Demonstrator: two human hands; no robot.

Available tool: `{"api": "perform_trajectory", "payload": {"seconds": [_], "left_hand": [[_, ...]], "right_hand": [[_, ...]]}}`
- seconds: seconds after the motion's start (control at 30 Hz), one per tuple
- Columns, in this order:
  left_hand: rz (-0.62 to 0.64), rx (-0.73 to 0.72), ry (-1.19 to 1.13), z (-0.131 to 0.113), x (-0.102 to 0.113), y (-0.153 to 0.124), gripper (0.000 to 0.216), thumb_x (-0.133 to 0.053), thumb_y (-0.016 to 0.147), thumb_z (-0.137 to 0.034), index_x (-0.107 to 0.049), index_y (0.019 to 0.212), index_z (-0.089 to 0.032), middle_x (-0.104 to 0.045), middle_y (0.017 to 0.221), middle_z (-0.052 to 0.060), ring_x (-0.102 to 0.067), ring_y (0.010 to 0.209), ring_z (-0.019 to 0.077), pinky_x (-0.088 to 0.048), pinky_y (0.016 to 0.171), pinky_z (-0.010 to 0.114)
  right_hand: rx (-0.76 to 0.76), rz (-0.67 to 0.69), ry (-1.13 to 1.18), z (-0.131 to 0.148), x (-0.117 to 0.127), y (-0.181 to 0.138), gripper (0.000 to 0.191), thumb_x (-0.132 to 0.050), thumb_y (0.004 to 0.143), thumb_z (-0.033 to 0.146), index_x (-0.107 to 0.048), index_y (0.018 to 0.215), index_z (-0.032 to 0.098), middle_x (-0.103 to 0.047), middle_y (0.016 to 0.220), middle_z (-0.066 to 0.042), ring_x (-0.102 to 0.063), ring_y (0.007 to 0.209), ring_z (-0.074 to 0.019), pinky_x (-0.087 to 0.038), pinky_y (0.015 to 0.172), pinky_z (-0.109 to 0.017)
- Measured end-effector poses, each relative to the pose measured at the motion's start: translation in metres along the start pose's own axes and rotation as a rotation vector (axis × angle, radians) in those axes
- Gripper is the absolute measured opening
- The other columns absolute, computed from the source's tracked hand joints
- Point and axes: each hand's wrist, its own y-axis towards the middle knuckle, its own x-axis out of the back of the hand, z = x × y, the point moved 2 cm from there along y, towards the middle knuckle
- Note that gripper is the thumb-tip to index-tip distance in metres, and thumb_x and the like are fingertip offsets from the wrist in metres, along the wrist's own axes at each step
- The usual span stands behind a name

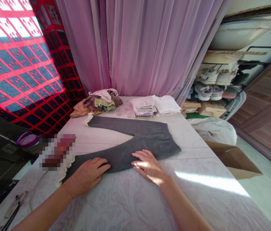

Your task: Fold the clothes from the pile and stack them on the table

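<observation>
A pair of dark grey trousers [150, 138] lies spread out on the table [126, 205], its waist to the right and its two legs reaching left. Cream ruffles [89, 118] edge both leg ends. My left hand [87, 175] rests on the nearer leg close to its cuff, fingers stretched out. On the same leg, nearer the waist, my right hand [147, 165] lies flat with fingers slightly apart. Neither hand grips the cloth.
Behind the trousers are a heap of crumpled clothes [102, 102] and folded stacks of cloth [143, 106]. Glasses [14, 205] lie at the front left. An open cardboard box [236, 160] stands beyond the right edge, below a shoe rack [218, 86]. A purple curtain [145, 48] hangs behind.
</observation>
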Motion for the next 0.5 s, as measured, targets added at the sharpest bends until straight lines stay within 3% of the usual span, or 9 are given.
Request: {"api": "perform_trajectory", "payload": {"seconds": [0.2,0.33,0.5], "left_hand": [[0.071,0.013,0.020,0.009,0.002,-0.005,0.060,-0.040,0.077,-0.001,-0.058,0.127,-0.029,-0.060,0.131,0.004,-0.055,0.119,0.0208,-0.044,0.100,0.036],[0.074,0.090,0.020,0.029,0.000,-0.019,0.063,-0.036,0.075,0.000,-0.060,0.127,-0.028,-0.062,0.129,0.004,-0.057,0.117,0.0199,-0.044,0.101,0.036],[0.099,0.287,-0.025,0.065,0.012,-0.034,0.046,-0.045,0.073,-0.014,-0.068,0.109,-0.033,-0.070,0.114,-0.001,-0.065,0.105,0.0219,-0.049,0.093,0.035]], "right_hand": [[-0.153,0.054,-0.036,-0.021,0.014,-0.007,0.032,-0.055,0.084,0.021,-0.069,0.111,0.030,-0.062,0.129,-0.002,-0.052,0.123,-0.0203,-0.033,0.109,-0.045],[-0.257,0.028,-0.188,-0.064,0.031,-0.034,0.047,-0.048,0.074,0.011,-0.067,0.115,0.025,-0.063,0.129,-0.006,-0.053,0.123,-0.0224,-0.032,0.108,-0.049],[-0.344,-0.138,-0.333,-0.117,0.058,-0.070,0.036,-0.043,0.080,0.016,-0.070,0.103,0.025,-0.068,0.118,-0.007,-0.058,0.115,-0.0247,-0.037,0.103,-0.052]]}}
